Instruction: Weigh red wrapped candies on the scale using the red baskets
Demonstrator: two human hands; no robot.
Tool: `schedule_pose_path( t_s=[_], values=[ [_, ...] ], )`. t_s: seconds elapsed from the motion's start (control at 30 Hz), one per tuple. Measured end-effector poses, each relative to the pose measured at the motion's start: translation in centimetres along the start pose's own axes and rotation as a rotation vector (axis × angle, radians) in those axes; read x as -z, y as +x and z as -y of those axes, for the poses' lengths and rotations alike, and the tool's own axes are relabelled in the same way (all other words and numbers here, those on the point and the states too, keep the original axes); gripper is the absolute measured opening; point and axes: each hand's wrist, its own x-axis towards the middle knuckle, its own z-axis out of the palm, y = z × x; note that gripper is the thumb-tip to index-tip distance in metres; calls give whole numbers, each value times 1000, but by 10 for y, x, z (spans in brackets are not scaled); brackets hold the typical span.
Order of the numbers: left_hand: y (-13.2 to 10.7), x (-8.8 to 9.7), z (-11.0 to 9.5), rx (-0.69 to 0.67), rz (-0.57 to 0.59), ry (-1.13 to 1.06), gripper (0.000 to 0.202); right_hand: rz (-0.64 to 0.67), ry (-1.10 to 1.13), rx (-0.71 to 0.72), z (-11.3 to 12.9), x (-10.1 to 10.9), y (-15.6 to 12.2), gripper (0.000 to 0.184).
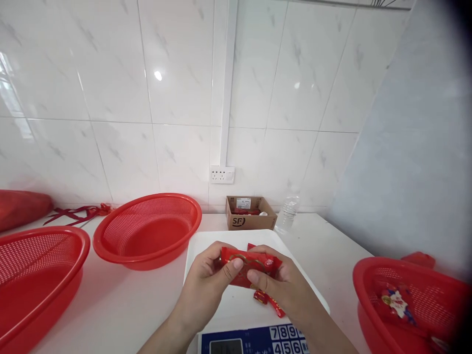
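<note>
Between my two hands is a red packet (239, 280) with gold print, held above a white tray (206, 241). My left hand (206, 280) grips its left end, thumb across the front. At the right end, my right hand (275, 282) pinches it with the thumb low on the front. Small red wrapped pieces (273, 304) lie on the tray beneath my right hand. Another bit of red wrapping shows just behind the held packet. The blue keypad panel of a scale (254, 339) is at the tray's near side, partly covered by my right forearm.
Two red perforated baskets (147, 260) (73, 275) stand on the left, by red ribbon (79, 215) and a red bag (22, 206). A cardboard box (254, 223) and clear bottle (288, 214) are at the tiled wall. Another red basket (368, 295), right, holds packets (398, 302).
</note>
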Motion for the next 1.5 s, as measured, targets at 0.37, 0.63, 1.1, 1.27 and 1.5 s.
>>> schedule_pose_path(
  t_s=[0.37, 0.63, 1.1, 1.27, 1.5],
  values=[
    [-2, -2, 0, -5, 28, 135, 23, 75, -73, 93, -4, 4, 1, 31],
    [-3, -2, -1, -30, -27, 213, 17, 58, -119, 115, 0, 1, 1, 32],
    [-3, 2, -3, -39, -80, 240, 22, 25, -130, 100, -2, -4, -4, 41],
    [-1, 0, 0, 22, -53, 202, 26, -6, -164, 147, 1, -3, -2, 41],
    [-1, -1, 2, 9, -72, 222, 26, -11, -75, 38, 3, -1, -4, 40]
  ],
)
